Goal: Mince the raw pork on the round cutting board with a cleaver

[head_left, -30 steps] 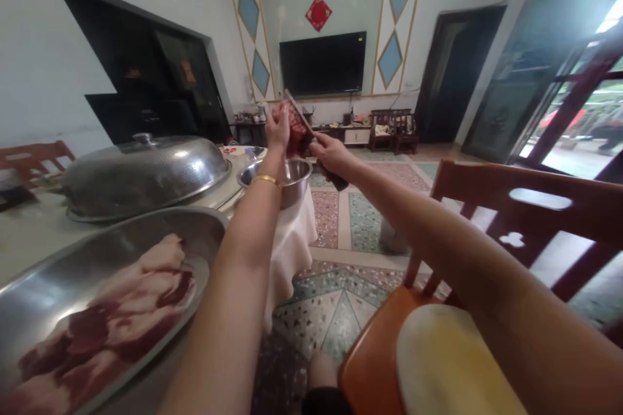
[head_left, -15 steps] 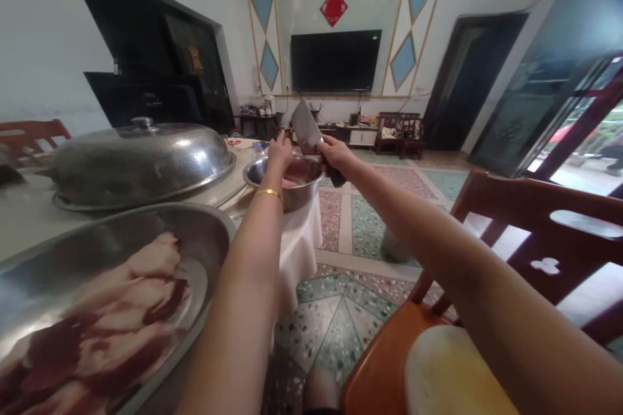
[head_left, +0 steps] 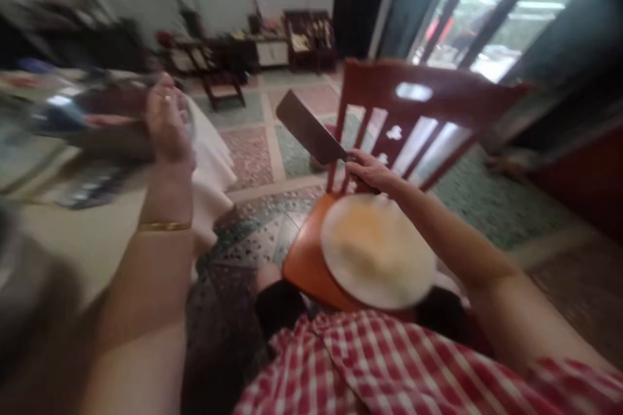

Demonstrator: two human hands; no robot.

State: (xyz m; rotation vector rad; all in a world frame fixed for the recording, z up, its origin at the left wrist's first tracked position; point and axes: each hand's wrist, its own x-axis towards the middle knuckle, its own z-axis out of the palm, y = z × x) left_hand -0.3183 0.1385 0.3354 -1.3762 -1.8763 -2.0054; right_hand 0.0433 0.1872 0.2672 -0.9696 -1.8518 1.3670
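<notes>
My right hand (head_left: pixel 370 172) is closed round the handle of a cleaver (head_left: pixel 311 131), its broad blade pointing up and to the left above a round pale chopping board (head_left: pixel 377 251) that lies on an orange wooden chair (head_left: pixel 311 259). My left hand (head_left: pixel 165 118), with a gold bangle on the wrist, is raised beside the blurred metal bowl (head_left: pixel 97 120) at the table's edge. Its fingers are curled, and motion blur hides whether anything is in them.
A table with a white cloth (head_left: pixel 209 162) and blurred metal dishes fills the left. The chair's red back (head_left: pixel 418 104) stands ahead on a patterned tile floor (head_left: pixel 253 162). Low dark furniture (head_left: pixel 306 39) lines the far wall, and glass doors (head_left: pixel 467 19) are at the right.
The view has swung down and to the right. My right hand carried the cleaver away from the metal bowl to above the chopping board. My left hand stayed by the bowl.
</notes>
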